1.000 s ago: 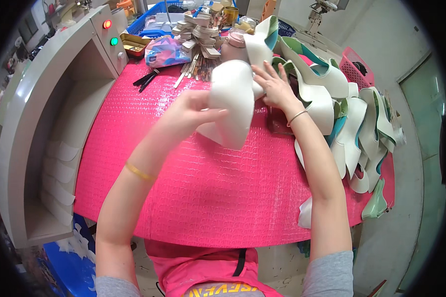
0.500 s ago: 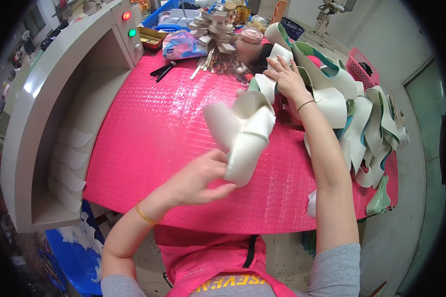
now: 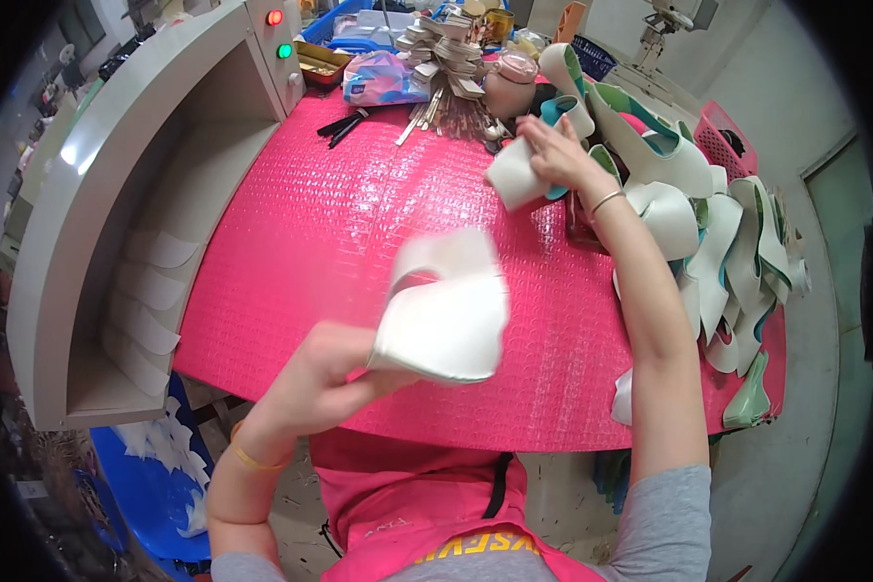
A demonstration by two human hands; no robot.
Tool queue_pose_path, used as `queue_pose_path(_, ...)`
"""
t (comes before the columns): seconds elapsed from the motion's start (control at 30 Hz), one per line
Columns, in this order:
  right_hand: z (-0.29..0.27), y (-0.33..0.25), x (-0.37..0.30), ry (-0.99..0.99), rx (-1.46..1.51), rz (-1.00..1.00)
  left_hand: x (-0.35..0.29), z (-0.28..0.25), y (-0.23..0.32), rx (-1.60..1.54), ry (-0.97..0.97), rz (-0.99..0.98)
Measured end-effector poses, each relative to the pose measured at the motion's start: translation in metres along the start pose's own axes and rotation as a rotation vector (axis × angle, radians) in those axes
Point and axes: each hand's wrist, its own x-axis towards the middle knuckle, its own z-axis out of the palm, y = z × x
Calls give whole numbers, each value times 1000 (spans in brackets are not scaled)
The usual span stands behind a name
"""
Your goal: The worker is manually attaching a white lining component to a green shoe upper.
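My left hand (image 3: 325, 378) pinches the lower edge of a curved white shoe upper (image 3: 446, 335) above the middle of the pink table mat (image 3: 310, 242). This upper is slightly smeared by motion. Farther off to the right, the fingers of my right hand (image 3: 565, 155) are closed on another white shoe upper (image 3: 517, 177), whose turquoise lining shows beside the fingers. That hand is beside a heap of white shoe uppers (image 3: 662, 218) with green and turquoise linings. Part of the heap is hidden behind my right forearm.
A grey machine (image 3: 141, 126) with red and green lights borders the left; several white pieces (image 3: 145, 315) lie inside. At the back stand a lidded jar (image 3: 511, 85), a soft pack (image 3: 386, 80) and stacked strips (image 3: 446, 53). A pink basket (image 3: 723, 141) stands right; a blue stool (image 3: 150, 485) lower left.
My left hand has moved left and nearer to me with its shoe upper, which has turned. My right hand now lifts a shoe upper away from the heap. The view has shifted slightly.
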Motion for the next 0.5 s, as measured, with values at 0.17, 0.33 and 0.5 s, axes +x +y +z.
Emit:
queue_pose_path(0.17, -31, -79, -16, -265, 343, -154, -25, 23, 2, 457, -168, 249)
queue_pose_path(0.33, 18, -167, -94, -769, 1359, 120, -67, 73, -28, 551, -392, 288)
queue_pose_path(0.5, 17, -184, -153, -722, 1926, 260, -86, 26, -40, 63, -297, 246)
